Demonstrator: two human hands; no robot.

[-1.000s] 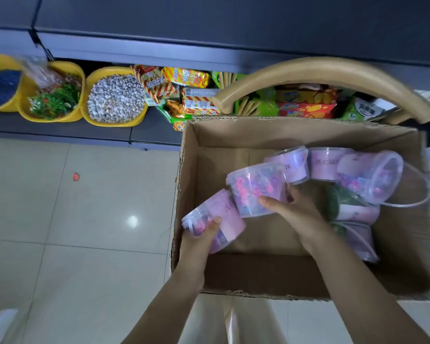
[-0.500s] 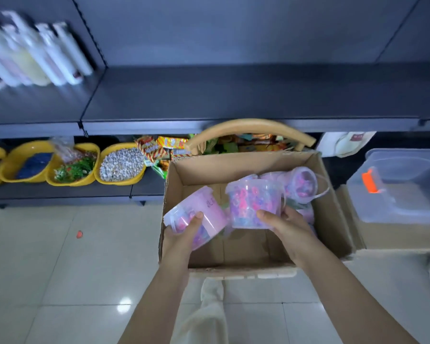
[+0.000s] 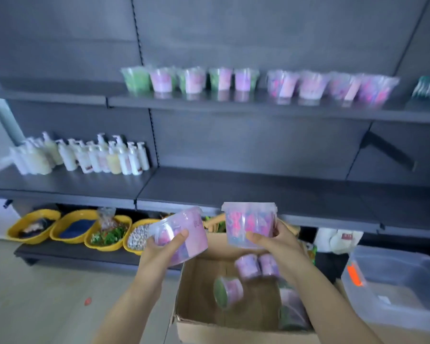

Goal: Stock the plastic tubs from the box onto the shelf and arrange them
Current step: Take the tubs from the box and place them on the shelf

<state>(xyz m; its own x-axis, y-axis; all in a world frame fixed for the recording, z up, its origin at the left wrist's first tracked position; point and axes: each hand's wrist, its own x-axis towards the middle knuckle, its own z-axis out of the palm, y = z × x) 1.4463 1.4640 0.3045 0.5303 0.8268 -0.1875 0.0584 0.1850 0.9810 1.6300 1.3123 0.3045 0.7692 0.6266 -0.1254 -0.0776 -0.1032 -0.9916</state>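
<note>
My left hand (image 3: 163,253) grips a pink-labelled plastic tub (image 3: 184,232), tilted on its side, above the left edge of the cardboard box (image 3: 196,294). My right hand (image 3: 276,244) holds a second clear tub (image 3: 248,224) of pink and blue pieces upright above the box. Several more tubs (image 3: 256,266) lie loose inside the box. A row of matching tubs (image 3: 256,81) stands on the upper dark shelf (image 3: 258,108).
White pump bottles (image 3: 90,157) fill the left of the middle shelf (image 3: 233,189). Yellow bowls (image 3: 72,227) of goods line the bottom shelf. A clear lidded bin (image 3: 397,286) sits on a box at the right. Pale tiled floor (image 3: 47,294) lies to the left.
Both hands have lifted their tubs up out of the box. My view has tilted upward, bringing the upper shelves and the row of tubs into sight.
</note>
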